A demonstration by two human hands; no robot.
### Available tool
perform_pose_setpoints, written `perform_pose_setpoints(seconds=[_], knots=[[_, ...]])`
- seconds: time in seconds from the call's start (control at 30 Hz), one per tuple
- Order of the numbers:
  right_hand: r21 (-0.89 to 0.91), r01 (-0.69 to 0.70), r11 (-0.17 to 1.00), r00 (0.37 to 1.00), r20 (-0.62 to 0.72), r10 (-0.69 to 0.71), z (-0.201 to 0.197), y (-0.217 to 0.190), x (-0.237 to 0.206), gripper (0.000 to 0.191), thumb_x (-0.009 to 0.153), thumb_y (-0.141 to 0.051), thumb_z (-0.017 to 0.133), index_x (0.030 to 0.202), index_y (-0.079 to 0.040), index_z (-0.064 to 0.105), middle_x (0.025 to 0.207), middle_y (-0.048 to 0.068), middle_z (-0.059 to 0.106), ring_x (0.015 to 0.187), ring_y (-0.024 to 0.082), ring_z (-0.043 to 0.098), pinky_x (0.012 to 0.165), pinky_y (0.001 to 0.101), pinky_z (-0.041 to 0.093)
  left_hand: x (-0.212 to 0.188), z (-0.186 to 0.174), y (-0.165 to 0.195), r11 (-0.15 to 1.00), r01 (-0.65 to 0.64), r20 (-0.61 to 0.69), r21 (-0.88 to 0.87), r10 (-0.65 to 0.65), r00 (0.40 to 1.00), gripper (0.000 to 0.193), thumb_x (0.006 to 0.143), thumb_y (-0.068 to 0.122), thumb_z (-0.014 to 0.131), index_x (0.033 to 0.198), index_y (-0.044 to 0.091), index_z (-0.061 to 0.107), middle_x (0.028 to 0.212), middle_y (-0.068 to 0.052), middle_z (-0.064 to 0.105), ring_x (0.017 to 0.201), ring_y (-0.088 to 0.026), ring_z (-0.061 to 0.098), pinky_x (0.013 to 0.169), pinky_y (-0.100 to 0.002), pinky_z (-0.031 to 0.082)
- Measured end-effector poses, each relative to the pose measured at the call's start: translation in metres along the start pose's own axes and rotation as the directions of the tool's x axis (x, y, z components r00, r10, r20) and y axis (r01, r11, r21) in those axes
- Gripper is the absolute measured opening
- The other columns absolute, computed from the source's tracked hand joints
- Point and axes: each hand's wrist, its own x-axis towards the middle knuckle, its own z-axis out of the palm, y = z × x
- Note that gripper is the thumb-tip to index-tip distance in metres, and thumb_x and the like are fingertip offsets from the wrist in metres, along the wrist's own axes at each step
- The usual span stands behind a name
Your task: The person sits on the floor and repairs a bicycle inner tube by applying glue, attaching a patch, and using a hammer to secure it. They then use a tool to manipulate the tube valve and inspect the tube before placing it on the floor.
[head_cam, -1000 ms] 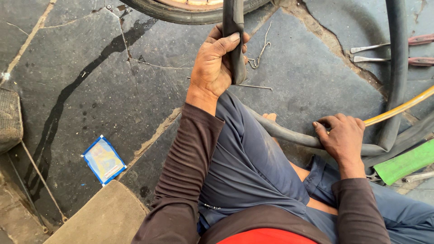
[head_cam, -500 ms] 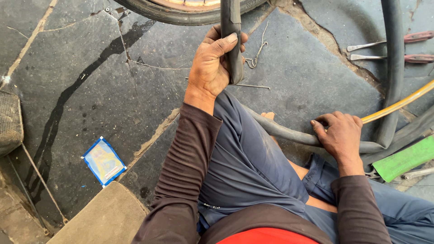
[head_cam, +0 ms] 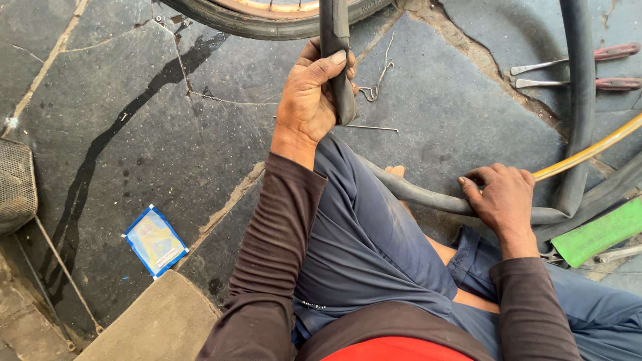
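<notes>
My left hand (head_cam: 311, 97) grips a black rubber inner tube (head_cam: 334, 40) where it runs upright toward the top edge. The same tube curves low across my lap, and my right hand (head_cam: 501, 197) closes on that grey-black stretch (head_cam: 414, 195) by my knee. A yellow hose (head_cam: 588, 150) comes in from the right and ends under my right fingers. A wheel with a black tyre (head_cam: 267, 17) lies at the top edge, just beyond my left hand. My legs in blue trousers (head_cam: 374, 247) sit between the two hands.
Two red-handled metal tools (head_cam: 568, 73) lie on the cracked stone floor at the upper right. A green flat piece (head_cam: 595, 234) rests at the right. A blue and yellow sachet (head_cam: 155, 241) lies at the left, near a wire mesh thing (head_cam: 17, 184). Thin wire bits (head_cam: 374, 90) lie near my left hand.
Both hands keep their hold on the tube. My left hand has shifted slightly up along the upright stretch; the right hand has barely moved.
</notes>
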Motion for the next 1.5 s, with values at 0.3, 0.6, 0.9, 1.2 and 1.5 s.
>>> perform_pose_setpoints(seconds=[0.3,0.6,0.9,1.2,1.5], knots=[[-0.003,0.0,1.0,1.0,0.006,0.0,0.0,0.001,0.001,0.025,0.091,-0.041,0.073,0.096,-0.019,0.083,0.092,0.006,0.072,0.096,0.029,0.065,0.096,0.0453,0.04,0.002,-0.001,-0.001,1.0,0.006,-0.001,-0.021,-0.006,1.0,0.028,0.094,0.002,0.071,0.119,0.006,0.058,0.095,-0.011,0.067,0.084,-0.02,0.063,0.072,-0.038,0.056],[-0.002,0.003,1.0,1.0,-0.002,-0.003,0.001,0.001,0.001,0.024,0.091,-0.041,0.072,0.095,-0.019,0.083,0.093,0.006,0.073,0.097,0.029,0.066,0.096,0.0455,0.04,0.003,0.0,0.0,0.998,0.029,-0.028,-0.046,-0.031,0.999,0.026,0.093,0.002,0.069,0.116,0.007,0.058,0.093,-0.01,0.065,0.079,-0.02,0.062,0.069,-0.038,0.055],[0.024,-0.005,1.0,1.0,0.008,0.005,0.005,0.003,0.003,0.026,0.089,-0.041,0.073,0.094,-0.017,0.082,0.092,0.007,0.073,0.095,0.03,0.066,0.095,0.046,0.041,0.001,0.002,0.002,1.0,0.01,-0.043,0.012,-0.01,0.999,0.022,0.096,0.007,0.065,0.116,0.003,0.06,0.097,-0.013,0.071,0.084,-0.021,0.068,0.072,-0.038,0.059],[0.63,-0.026,0.776,0.989,-0.096,0.111,-0.02,-0.061,0.055,0.031,0.098,-0.032,0.072,0.096,-0.001,0.075,0.087,0.011,0.068,0.082,0.023,0.063,0.075,0.0373,0.05,0.009,0.017,-0.027,0.857,-0.05,-0.143,0.513,0.143,0.979,0.035,0.103,0.021,0.058,0.125,-0.005,0.068,0.087,-0.003,0.064,0.068,-0.011,0.062,0.061,-0.029,0.061],[0.948,-0.071,-0.311,0.996,0.05,-0.075,-0.025,-0.186,0.165,0.018,0.102,-0.02,0.066,0.108,-0.003,0.069,0.087,0.0,0.066,0.075,0.01,0.059,0.069,0.0257,0.049,0.006,0.004,-0.033,0.7,-0.238,-0.028,0.673,0.346,0.938,0.038,0.108,0.022,0.054,0.135,-0.002,0.065,0.102,-0.011,0.066,0.086,-0.017,0.064,0.074,-0.034,0.057]])
